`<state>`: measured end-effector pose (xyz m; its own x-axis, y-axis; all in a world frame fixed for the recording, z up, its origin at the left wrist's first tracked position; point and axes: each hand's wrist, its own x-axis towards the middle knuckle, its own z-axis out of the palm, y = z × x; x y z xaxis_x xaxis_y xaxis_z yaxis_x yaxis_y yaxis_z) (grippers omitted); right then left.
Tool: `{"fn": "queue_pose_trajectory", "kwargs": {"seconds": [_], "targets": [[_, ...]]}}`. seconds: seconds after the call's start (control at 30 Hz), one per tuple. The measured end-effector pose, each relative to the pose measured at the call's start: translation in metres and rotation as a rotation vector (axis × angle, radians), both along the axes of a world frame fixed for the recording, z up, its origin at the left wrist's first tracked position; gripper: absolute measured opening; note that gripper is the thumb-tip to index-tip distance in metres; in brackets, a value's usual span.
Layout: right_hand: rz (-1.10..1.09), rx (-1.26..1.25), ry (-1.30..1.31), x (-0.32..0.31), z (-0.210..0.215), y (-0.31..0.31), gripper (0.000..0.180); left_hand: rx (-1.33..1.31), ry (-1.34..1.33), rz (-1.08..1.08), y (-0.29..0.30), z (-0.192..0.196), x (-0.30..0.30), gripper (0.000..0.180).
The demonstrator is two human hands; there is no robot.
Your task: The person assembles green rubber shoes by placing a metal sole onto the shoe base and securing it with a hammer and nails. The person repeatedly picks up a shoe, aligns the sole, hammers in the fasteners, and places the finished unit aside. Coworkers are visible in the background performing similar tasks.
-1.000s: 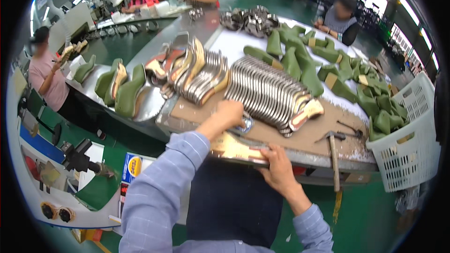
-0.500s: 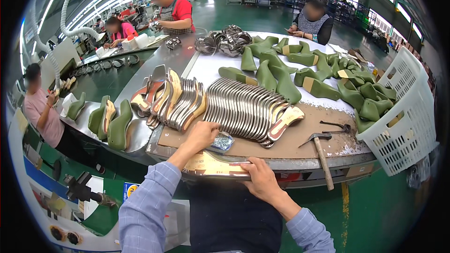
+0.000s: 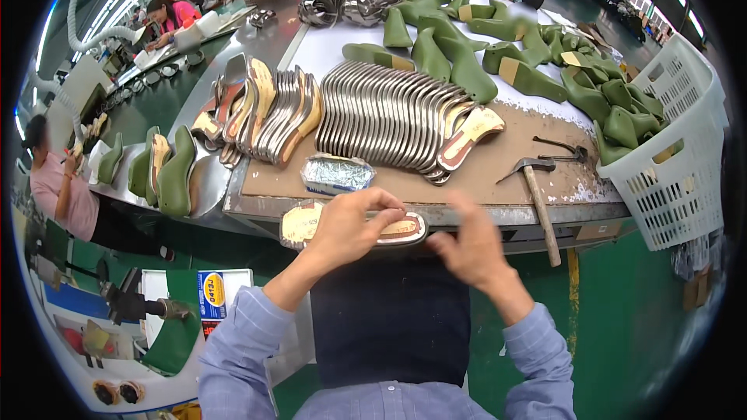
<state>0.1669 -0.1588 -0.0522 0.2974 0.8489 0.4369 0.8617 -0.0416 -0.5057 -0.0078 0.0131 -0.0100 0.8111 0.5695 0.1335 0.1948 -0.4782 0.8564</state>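
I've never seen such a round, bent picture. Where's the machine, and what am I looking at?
No machine: these are a person's two bare hands. A wide fisheye camera worn on the head looks down, so straight edges bend. On the metal-edged worktable lie a long row of curved, silvery sole-shaped pieces, olive-green foot-shaped forms, a clear plastic packet and a wooden-handled hammer. The left hand is over a flat cream-and-brown sole-shaped piece, its grip partly hidden; the right hand, blurred, is by the piece's right end, perhaps not touching.
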Motion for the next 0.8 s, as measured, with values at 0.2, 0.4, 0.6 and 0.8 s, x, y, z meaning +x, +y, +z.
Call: {"fn": "queue_pose_trajectory", "kwargs": {"seconds": [0.2,0.4,0.6,0.8], "targets": [[-0.611,-0.43,-0.498,0.112,-0.021,-0.08,0.05,0.235,0.33,0.005,-0.007,0.02,0.015,0.022],[-0.477,-0.287,-0.316,0.125,-0.02,-0.107,0.044,0.248,0.433,-0.008,-0.004,0.016,0.015,0.025],[-0.314,-0.07,0.631,0.037,0.037,-0.111,0.046,0.279,0.413,-0.001,-0.006,0.015,0.014,0.023],[-0.028,0.126,0.351,0.003,0.076,-0.097,0.045,0.291,0.356,-0.012,-0.006,0.011,0.012,0.022]]}}
